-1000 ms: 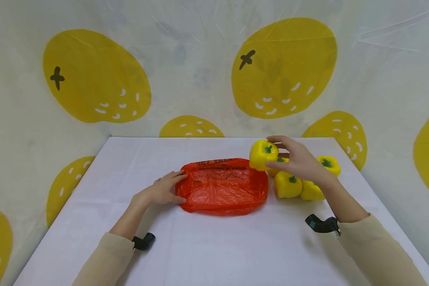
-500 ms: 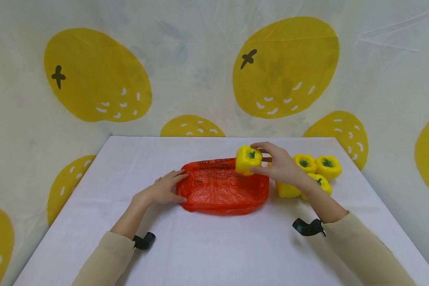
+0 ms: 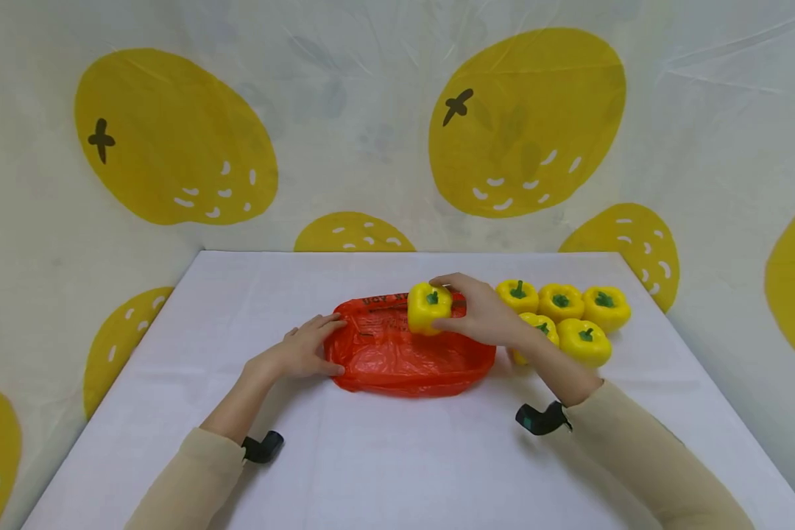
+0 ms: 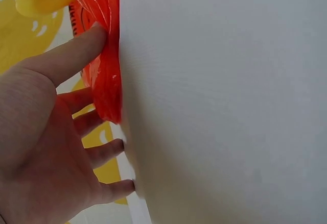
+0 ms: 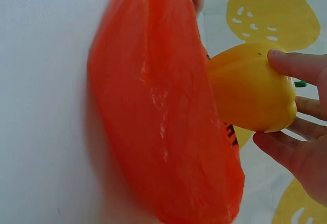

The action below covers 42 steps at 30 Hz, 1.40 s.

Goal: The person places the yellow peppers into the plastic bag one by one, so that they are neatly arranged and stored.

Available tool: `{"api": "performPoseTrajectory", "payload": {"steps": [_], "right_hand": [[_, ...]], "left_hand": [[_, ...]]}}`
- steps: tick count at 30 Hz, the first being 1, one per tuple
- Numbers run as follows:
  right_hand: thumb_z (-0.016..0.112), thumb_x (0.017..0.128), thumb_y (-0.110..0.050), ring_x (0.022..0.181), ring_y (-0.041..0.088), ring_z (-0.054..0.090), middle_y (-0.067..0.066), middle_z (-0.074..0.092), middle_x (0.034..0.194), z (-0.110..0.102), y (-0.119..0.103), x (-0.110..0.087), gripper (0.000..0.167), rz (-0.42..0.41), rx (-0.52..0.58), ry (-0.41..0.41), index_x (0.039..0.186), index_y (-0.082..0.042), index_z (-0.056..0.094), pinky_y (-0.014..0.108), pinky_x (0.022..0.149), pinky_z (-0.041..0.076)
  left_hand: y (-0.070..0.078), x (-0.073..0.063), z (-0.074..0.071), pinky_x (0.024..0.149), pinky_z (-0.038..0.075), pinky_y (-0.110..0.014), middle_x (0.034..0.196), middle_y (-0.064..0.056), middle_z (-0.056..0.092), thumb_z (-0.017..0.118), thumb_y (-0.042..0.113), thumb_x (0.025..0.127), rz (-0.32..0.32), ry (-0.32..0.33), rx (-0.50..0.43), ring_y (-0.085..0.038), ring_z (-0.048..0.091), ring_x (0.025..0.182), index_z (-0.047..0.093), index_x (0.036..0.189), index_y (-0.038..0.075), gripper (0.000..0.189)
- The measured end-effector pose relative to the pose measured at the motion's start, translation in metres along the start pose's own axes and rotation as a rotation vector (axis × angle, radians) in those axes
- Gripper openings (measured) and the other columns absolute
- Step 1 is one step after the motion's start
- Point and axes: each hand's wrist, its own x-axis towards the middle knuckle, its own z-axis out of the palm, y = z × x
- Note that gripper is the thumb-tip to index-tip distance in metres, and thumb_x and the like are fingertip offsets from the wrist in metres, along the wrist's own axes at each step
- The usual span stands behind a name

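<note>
Right hand [image 3: 480, 318]: its fingers and thumb are curled around one yellow pepper [image 3: 429, 308] and hold it just above the far part of the red plastic bag [image 3: 404, 353]; from the bag centre the pepper is at about 1 o'clock.
Left hand [image 3: 301, 353]: the fingers are straight and press the bag edge at 9 o'clock against the white table [image 3: 397, 456]; the left wrist view shows the thumb [image 4: 76, 50] on the red film.
Bag: it lies flat and crumpled, and I cannot tell where its mouth is or whether it is open.
Other peppers [image 3: 563, 316]: five stand in a group at 3 o'clock of the bag, close together, some touching.
Risk, entry: if the mouth is not open under the pepper, the pepper can only land on the film and roll off.
Risk, slip: the film is thin and smooth; a push from the pepper can pull it out from under the flat fingers, because they only press and do not pinch.
Risk, neighbours: the right forearm [image 3: 556, 368] passes just above the group, so a low arm can knock one pepper and make it roll toward the table edge.
</note>
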Motion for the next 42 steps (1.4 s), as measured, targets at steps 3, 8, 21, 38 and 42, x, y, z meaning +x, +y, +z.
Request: {"api": "performPoseTrajectory", "payload": {"steps": [3, 8, 21, 38, 42], "right_hand": [[0.085, 0.087, -0.027, 0.129, 0.025, 0.052, 0.003, 0.055, 0.144, 0.007, -0.001, 0.006, 0.067, 0.007, -0.005, -0.027, 0.144, -0.013, 0.054, 0.050, 0.103, 0.050], [0.085, 0.087, -0.026, 0.129, 0.024, 0.051, 0.002, 0.055, 0.144, 0.017, -0.006, 0.015, 0.067, 0.016, 0.023, -0.057, 0.145, -0.014, 0.054, 0.050, 0.105, 0.048], [0.084, 0.087, -0.027, 0.127, 0.020, 0.052, 0.002, 0.056, 0.142, 0.044, -0.018, 0.040, 0.067, -0.011, 0.015, -0.085, 0.145, -0.013, 0.054, 0.044, 0.105, 0.049], [0.084, 0.088, -0.023, 0.125, 0.019, 0.052, 0.001, 0.055, 0.141, 0.071, -0.028, 0.061, 0.066, -0.013, 0.047, -0.105, 0.145, -0.013, 0.052, 0.038, 0.102, 0.051], [0.084, 0.088, -0.022, 0.125, 0.019, 0.052, 0.001, 0.054, 0.142, 0.075, -0.028, 0.062, 0.068, -0.008, 0.059, -0.101, 0.146, -0.014, 0.051, 0.038, 0.102, 0.051]], "left_hand": [[-0.001, 0.000, 0.000, 0.112, 0.016, -0.076, 0.164, -0.018, 0.031, 0.080, 0.036, 0.087, -0.013, -0.003, 0.011, -0.045, 0.020, 0.151, 0.039, 0.158, 0.008, 0.086], [-0.001, 0.000, 0.001, 0.111, 0.016, -0.078, 0.163, -0.019, 0.032, 0.081, 0.036, 0.086, -0.007, 0.005, 0.003, -0.046, 0.021, 0.150, 0.039, 0.157, 0.007, 0.087], [-0.002, 0.002, 0.001, 0.113, 0.017, -0.075, 0.165, -0.015, 0.030, 0.081, 0.039, 0.086, -0.040, -0.009, 0.022, -0.043, 0.019, 0.151, 0.038, 0.159, 0.013, 0.088], [-0.003, 0.004, 0.001, 0.111, 0.018, -0.077, 0.162, -0.015, 0.034, 0.083, 0.041, 0.084, -0.029, 0.010, 0.018, -0.044, 0.021, 0.150, 0.043, 0.155, 0.013, 0.086], [-0.002, 0.003, 0.001, 0.110, 0.020, -0.078, 0.162, -0.015, 0.035, 0.083, 0.040, 0.084, -0.029, 0.007, 0.025, -0.043, 0.022, 0.150, 0.043, 0.154, 0.013, 0.085]]}}
